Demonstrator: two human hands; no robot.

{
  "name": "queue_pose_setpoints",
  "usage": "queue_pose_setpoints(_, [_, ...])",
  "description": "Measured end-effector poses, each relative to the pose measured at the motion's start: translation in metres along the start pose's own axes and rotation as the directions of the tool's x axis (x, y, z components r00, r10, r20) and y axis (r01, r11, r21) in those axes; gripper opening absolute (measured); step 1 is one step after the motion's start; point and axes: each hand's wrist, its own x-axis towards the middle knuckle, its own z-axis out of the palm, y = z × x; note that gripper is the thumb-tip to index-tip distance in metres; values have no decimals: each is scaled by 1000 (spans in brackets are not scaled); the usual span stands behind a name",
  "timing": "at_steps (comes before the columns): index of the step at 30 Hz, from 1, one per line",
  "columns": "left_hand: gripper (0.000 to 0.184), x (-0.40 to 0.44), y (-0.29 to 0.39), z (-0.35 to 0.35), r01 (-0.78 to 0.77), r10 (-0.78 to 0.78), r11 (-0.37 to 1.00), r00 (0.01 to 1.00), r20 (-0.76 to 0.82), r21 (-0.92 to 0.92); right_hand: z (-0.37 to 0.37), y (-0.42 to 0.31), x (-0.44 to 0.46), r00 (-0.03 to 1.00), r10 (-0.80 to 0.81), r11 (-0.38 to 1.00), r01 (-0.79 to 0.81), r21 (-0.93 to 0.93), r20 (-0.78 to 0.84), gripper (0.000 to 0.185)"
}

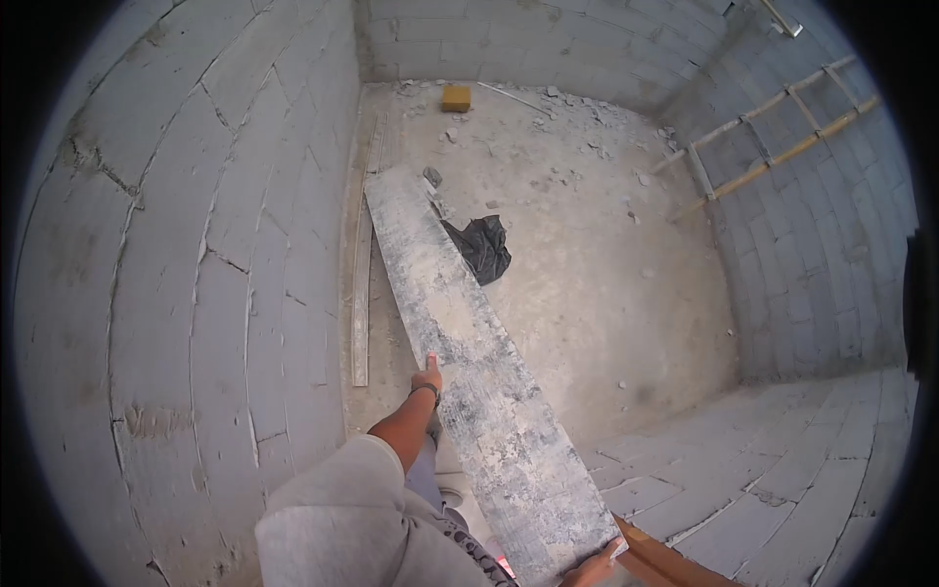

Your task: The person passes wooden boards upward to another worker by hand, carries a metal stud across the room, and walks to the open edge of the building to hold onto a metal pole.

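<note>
A long, flat board (469,367) with worn grey and whitish patches slants from the upper left down to the lower right. My left hand (427,374) grips its left edge near the middle, thumb on top and the other fingers hidden beneath. At the board's lower right corner my right hand (597,565) is closed on the edge, partly cut off by the frame. A black plastic bag (481,248) lies on the floor, partly behind the board's right edge.
Block walls (245,245) surround the floor (606,293). A wooden ladder (763,161) leans at the right wall. Narrow strips (362,313) lie along the left wall. A yellow block (456,98) and rubble are at the back. Brown wood (655,558) stands beside my right hand.
</note>
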Motion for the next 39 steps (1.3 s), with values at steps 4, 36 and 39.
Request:
queue_pose_setpoints(4, [98,7,-13,13,75,-74,997,996,-46,32,16,8,16,1000,1,991,-4,-135,-17,73])
queue_pose_setpoints(36, [113,-139,-105,7,517,209,673,554,806,-529,-196,277,35,140,-714,206,978,-15,-686,58])
queue_pose_setpoints(39, [111,-187,-118,16,447,315,717,477,821,-535,-199,280,6,508,-309,492,809,322,-804,68])
